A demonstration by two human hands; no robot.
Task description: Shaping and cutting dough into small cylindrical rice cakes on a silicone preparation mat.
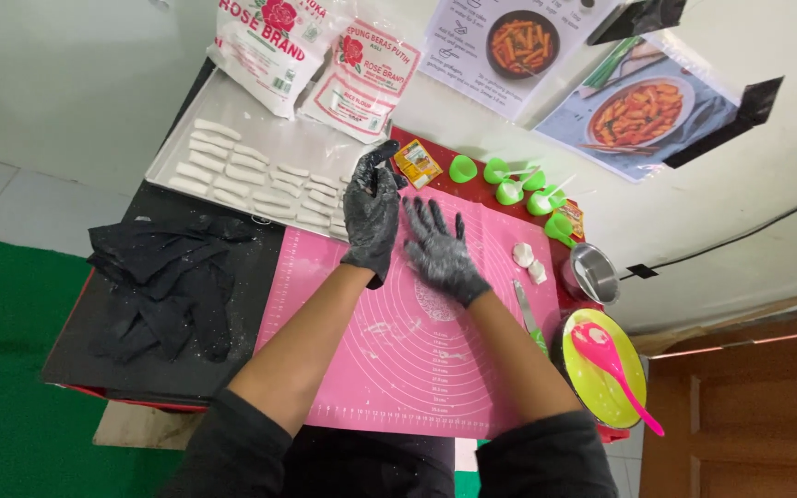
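Just above the middle of the frame, both hands in black, flour-dusted gloves hover over a pink silicone mat (417,360) spread on the bench. The left hand (373,214) stands tilted with its fingers loosely spread and slightly curled, holding nothing that shows. The right hand (437,251) lies flatter, palm down toward the mat, fingers fanned open and likewise empty; whether a bit of dough sits under its palm cannot be told.

Nearest loose dough: two small white lumps (529,261) on the mat, to the right of the right hand and apart from it, so the right hand is the closer one. Up and left of the left hand, a metal tray (260,138) carries rows of white dough sticks (251,175), their long axes running roughly left to right across the frame; the left hand's fingertips are near the tray's right corner.

Elsewhere: two white flour bags (320,55) at the top, green measuring spoons (514,184), a small steel cup (592,272), a green bowl (624,383) holding a pink spoon (606,355), and crumpled black gloves (163,286) at the left.
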